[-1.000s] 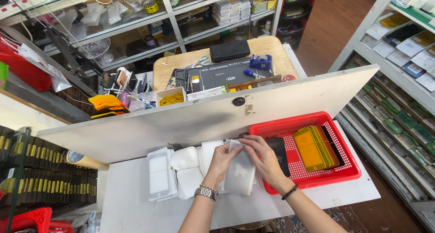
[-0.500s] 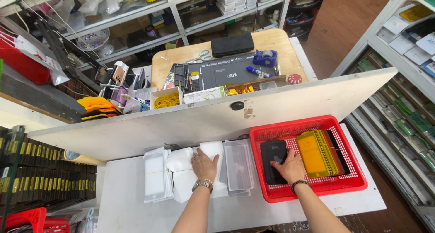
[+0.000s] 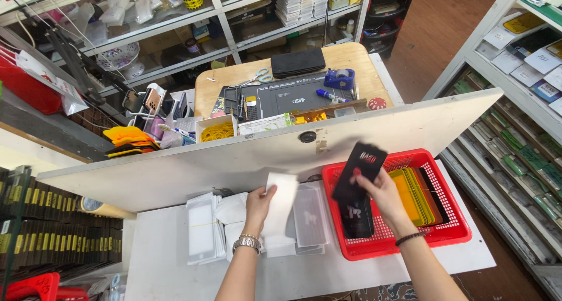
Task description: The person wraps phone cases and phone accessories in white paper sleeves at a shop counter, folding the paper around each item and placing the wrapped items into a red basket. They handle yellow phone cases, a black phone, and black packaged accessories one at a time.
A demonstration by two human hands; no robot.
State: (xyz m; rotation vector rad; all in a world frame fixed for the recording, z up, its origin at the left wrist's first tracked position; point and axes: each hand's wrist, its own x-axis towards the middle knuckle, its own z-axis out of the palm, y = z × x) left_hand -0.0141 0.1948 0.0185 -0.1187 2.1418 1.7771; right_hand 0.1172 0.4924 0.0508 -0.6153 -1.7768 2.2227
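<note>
Both hands have risen off the desk [image 3: 328, 277] since half a second ago: then the left palm lay flat on the white stacks and the right one rested inside the red basket [image 3: 451, 233]; now each lifts something.

Taking the red basket as landmark and going left to right: far to its left, a bundle of white sleeves [image 3: 201, 231] lies flat on the desk, with loose white pouches [image 3: 233, 210] just beside it. Nearer the basket, the left hand [image 3: 259, 200] holds a white paper sleeve [image 3: 280, 210] upright, fingers closed in a pinch on its left edge; a metal watch sits on that wrist. Just left of the basket lies a clear plastic tray [image 3: 310, 216], which looks empty, touching the white stacks.

Over the basket's left half, the right hand [image 3: 380, 191] grips a glossy black flat package [image 3: 358, 175], raised and tilted, fingers wrapped on its lower right side. Under it, inside the basket, another black flat item [image 3: 357, 219] lies on the mesh floor. To the right within the basket stands a row of yellow flat packs [image 3: 413, 192], then darker ones against the right wall.

Behind the basket, a long white board [image 3: 234, 160] leans across the scene.
</note>
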